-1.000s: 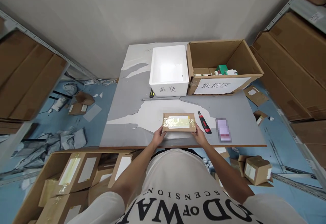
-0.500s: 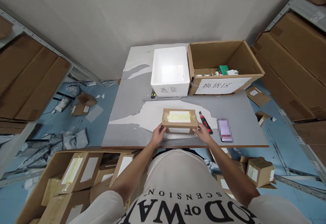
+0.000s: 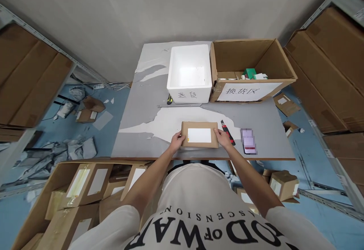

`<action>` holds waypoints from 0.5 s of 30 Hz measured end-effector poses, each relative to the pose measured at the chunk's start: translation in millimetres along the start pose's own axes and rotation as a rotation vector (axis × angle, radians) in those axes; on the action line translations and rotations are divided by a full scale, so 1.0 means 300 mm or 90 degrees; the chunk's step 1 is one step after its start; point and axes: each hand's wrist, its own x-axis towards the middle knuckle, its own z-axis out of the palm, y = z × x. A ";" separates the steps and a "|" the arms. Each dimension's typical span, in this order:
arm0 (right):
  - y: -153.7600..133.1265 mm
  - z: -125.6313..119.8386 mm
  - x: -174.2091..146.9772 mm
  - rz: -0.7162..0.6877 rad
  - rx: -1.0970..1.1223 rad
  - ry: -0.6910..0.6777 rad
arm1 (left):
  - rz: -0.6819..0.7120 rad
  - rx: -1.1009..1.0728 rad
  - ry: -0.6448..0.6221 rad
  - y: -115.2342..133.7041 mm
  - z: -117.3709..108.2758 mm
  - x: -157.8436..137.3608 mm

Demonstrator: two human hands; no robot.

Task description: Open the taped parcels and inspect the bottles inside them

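Between my two hands is a small brown cardboard box, its face with a white label turned up toward me. My left hand grips its left end and my right hand its right end, fingers closed on the edges. A red and black utility knife lies on the table just beyond my right hand. Farther right lies a phone-like purple object, partly blurred out.
On the table stand a white foam box and a large open carton holding small boxes. A yellow-black cutter lies by the foam box. Left below the table edge, a big carton holds several parcels.
The box has been turned in my hands: the taped, yellowish label face was up, and now a plain white label faces up. The view has shifted slightly.
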 end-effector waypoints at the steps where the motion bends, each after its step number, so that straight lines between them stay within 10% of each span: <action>1: 0.008 0.010 0.005 0.014 0.017 -0.009 | -0.007 -0.010 -0.010 -0.009 0.002 0.008; 15: 0.126 0.086 -0.007 -0.069 0.116 0.015 | -0.047 -0.077 0.023 -0.098 -0.011 0.019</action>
